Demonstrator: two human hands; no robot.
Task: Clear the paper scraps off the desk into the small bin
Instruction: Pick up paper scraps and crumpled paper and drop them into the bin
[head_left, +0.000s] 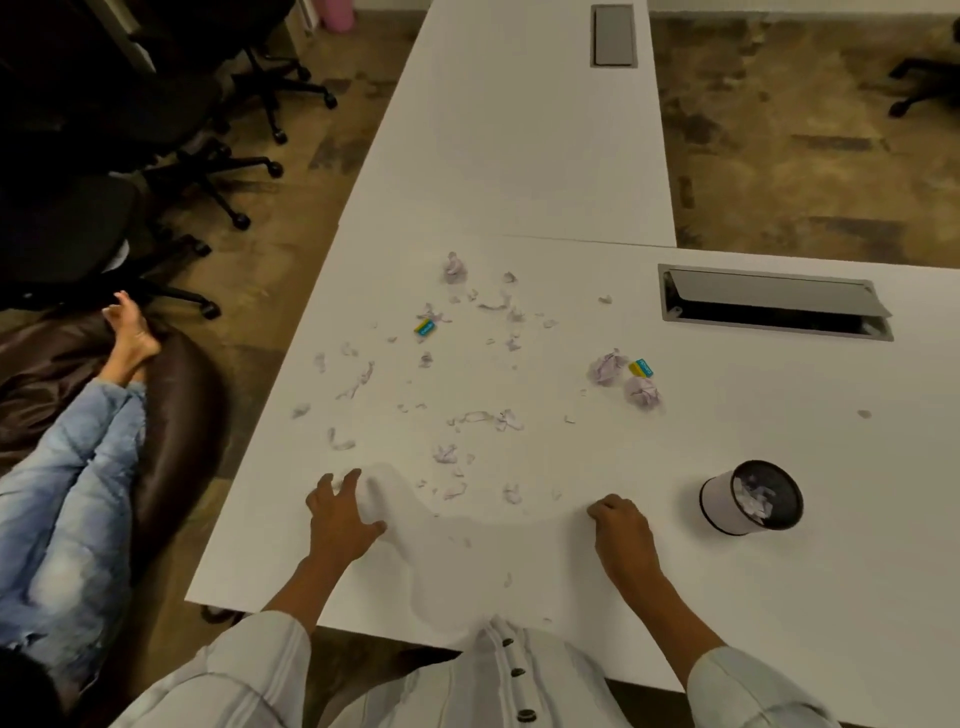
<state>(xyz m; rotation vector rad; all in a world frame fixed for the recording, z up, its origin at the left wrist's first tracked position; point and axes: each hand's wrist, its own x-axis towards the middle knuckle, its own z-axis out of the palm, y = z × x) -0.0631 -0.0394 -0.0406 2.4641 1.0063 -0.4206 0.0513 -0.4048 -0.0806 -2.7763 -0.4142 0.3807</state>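
Pale lilac paper scraps (483, 418) lie scattered over the middle of the white desk (779, 571), with crumpled balls (643, 392) to the right and one (454, 267) at the back. The small white bin (750, 499) with a black rim lies tipped on its side at the right, paper inside it. My left hand (340, 512) rests on the desk with fingers spread, just left of the nearest scraps. My right hand (621, 525) rests with fingers curled under, left of the bin; whether it holds anything is hidden.
Two small yellow-and-teal erasers (425, 327) (641, 367) lie among the scraps. A grey cable hatch (774, 301) stands open at the back right. A person's legs (78, 467) stretch over a brown beanbag left of the desk. Black office chairs (156, 130) stand beyond.
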